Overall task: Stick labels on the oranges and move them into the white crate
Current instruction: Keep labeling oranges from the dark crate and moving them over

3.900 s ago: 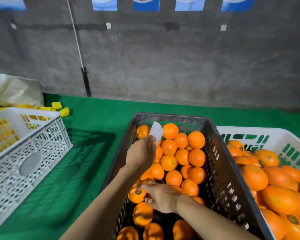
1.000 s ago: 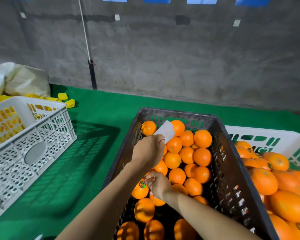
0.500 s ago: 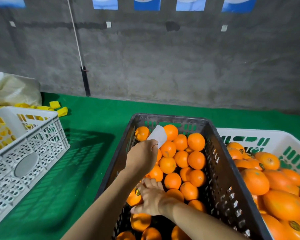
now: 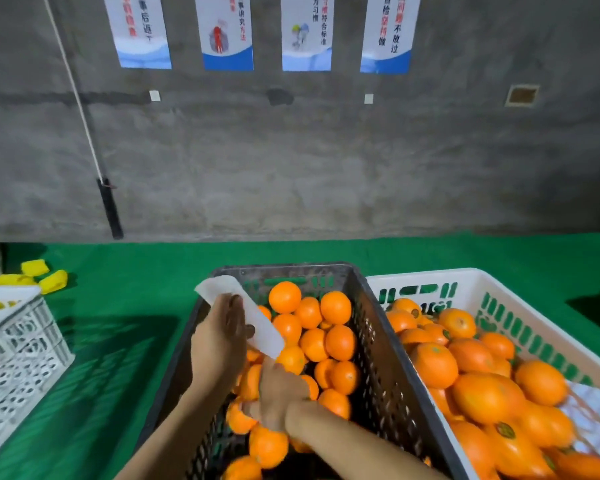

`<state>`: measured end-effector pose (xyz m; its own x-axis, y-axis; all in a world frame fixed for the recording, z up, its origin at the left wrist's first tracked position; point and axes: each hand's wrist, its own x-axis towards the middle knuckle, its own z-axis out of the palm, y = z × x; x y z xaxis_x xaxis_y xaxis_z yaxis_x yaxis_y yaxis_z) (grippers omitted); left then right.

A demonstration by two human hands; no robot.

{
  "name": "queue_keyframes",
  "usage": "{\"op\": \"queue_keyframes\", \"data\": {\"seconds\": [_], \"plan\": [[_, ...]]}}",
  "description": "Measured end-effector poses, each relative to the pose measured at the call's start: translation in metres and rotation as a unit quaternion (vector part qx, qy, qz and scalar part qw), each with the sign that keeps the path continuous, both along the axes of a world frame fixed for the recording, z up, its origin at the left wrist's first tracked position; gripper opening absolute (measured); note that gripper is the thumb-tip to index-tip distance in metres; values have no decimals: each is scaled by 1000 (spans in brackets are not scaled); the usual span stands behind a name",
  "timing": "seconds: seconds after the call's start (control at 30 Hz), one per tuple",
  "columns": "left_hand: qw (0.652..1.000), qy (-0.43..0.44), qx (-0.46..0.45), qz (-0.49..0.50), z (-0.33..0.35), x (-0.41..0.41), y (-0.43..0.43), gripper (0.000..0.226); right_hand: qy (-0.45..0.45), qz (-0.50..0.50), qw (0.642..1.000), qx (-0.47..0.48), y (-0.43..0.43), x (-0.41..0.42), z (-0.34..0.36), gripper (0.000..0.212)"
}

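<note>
A black crate (image 4: 368,327) in front of me holds many unlabelled oranges (image 4: 336,341). My left hand (image 4: 222,337) hovers over its left side and grips a white label strip (image 4: 260,323) that slants down to the right. My right hand (image 4: 278,396) reaches down into the black crate, back to the camera, fingers curled over an orange (image 4: 238,419) near the left wall. The white crate (image 4: 430,277) stands against the black crate's right side, filled with oranges (image 4: 482,396), some showing round stickers.
A second white lattice crate (image 4: 18,344) sits at the left on the green table cover (image 4: 125,341). Yellow foam pieces (image 4: 52,281) lie behind it. A grey concrete wall with posters and a hanging cord closes the far side.
The view has tilted upward. My left hand has lifted and turned, so more of the label strip shows. My right hand stays low among the oranges in the black crate.
</note>
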<state>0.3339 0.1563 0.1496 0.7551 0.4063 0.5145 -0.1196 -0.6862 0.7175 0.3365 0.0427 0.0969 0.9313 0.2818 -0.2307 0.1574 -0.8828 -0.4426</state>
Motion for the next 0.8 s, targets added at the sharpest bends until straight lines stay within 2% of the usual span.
{"op": "queue_keyframes", "data": {"seconds": [0.1,0.2,0.3,0.37,0.47,0.53,0.57,0.63,0.7,0.73,0.77,0.8], "plan": [[999,-10,-41,6,2,-3,-2,37,16,-124,978,168,-35,1,23,73],[999,-7,-48,-9,2,-7,-4,41,-11,-245,905,348,-67,5,35,73],[997,-9,-80,-22,2,-11,-3,39,-4,-346,769,537,-72,13,52,76],[995,-10,-95,-20,2,-13,-1,41,20,-393,650,650,-76,23,67,75],[994,16,-99,-31,0,-15,-2,40,42,-376,460,803,-94,34,81,77],[992,41,-101,-61,-3,-14,-1,33,56,-358,380,851,-107,36,82,80],[990,56,-105,-79,-5,-13,-2,27,57,-354,357,863,-112,37,81,80],[982,81,-128,-113,-5,-12,-5,20,29,-359,347,866,-119,39,78,75],[968,100,-185,-140,-2,-11,-9,26,-35,-375,380,845,-121,39,81,59],[956,116,-224,-149,0,-11,-10,29,-64,-381,418,822,-119,38,82,48],[943,134,-262,-153,2,-11,-13,29,-87,-381,475,788,-115,36,82,36],[931,148,-296,-153,3,-10,-14,25,-101,-373,552,739,-109,32,81,27]]}}
